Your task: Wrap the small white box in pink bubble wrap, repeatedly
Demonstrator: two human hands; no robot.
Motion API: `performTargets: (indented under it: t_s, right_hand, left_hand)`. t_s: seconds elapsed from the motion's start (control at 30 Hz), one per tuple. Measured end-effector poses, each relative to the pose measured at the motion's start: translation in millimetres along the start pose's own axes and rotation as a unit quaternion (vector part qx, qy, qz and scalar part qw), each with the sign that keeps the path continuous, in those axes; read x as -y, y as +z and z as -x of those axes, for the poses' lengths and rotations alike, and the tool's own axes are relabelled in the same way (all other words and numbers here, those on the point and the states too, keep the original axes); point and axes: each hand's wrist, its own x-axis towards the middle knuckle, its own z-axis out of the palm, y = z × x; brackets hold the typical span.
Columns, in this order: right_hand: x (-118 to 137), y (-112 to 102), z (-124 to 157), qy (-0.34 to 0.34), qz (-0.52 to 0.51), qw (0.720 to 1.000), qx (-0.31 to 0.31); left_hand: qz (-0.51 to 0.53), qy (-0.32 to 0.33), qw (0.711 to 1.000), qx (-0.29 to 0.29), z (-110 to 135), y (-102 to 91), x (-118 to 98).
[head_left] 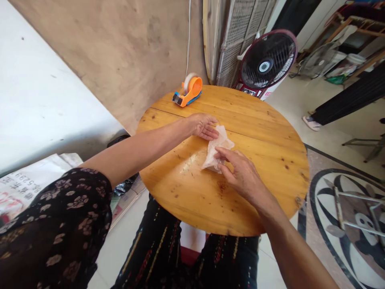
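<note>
A crumpled, whitish, see-through piece of wrap [221,140] lies on the round wooden table [180,188]. What it is made of, and whether anything is inside, I cannot make out. My left hand [205,126] is turned on its side, its palm partly showing and its fingers stretched out at the upper left edge of the wrap. From the lower right my right hand [239,166] reaches over the wrap, with thumb and fingers apart and the fingertips on or just above it. An orange tape dispenser [192,92] with a roll of tape stands at the table's far left edge.
Behind the table stands a fan [264,64] with a dark red rim. A wooden board [120,52] leans at the far left. White printed sacks [39,176] lie at left. At right are another person's leg [349,98] and a metal frame [357,216] on the floor.
</note>
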Motion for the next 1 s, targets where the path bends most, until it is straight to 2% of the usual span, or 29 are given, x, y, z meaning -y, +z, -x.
performTargets:
  t_s: [0.07, 0.17, 0.27, 0.33, 0.43, 0.57, 0.67, 0.83, 0.9, 1.0]
  right_hand:
    - [0, 0, 0, -0.001, -0.01, 1.0, -0.006]
    - [-1, 0, 0, -0.002, -0.024, 1.0, -0.009]
    - [-2, 1, 0, 0.004, -0.03, 1.0, -0.006]
    - [-2, 1, -1, 0.011, -0.031, 0.999, -0.004]
    - [-1, 0, -1, 0.014, -0.027, 1.0, -0.004]
    - [1, 0, -1, 0.011, -0.015, 1.0, -0.001]
    - [2, 0, -1, 0.018, -0.011, 1.0, -0.004]
    - [3, -2, 1, 0.027, -0.043, 0.999, -0.009]
    - [5, -3, 2, 0.034, -0.058, 0.998, -0.007]
    - [5, -4, 3, 0.044, -0.069, 0.997, -0.004]
  left_hand:
    - [0.052, 0.047, 0.997, -0.012, 10, 1.6, 11]
    - [0.082, 0.171, 0.98, -0.06, 35, 6.4, 34]
    - [0.043, 0.287, 0.952, -0.099, 62, 12.2, 59]
    - [-0.028, 0.34, 0.936, -0.086, 75, 16.0, 73]
    - [-0.086, 0.369, 0.921, -0.094, 88, 22.2, 89]
    - [-0.174, 0.423, 0.877, -0.145, 97, 30.8, 101]
    - [-0.211, 0.441, 0.859, -0.153, 98, 35.4, 109]
    - [-0.261, 0.52, 0.796, -0.166, 91, 36.9, 120]
    - [-0.272, 0.529, 0.786, -0.169, 90, 36.2, 122]
    - [-0.284, 0.519, 0.789, -0.164, 92, 35.3, 121]
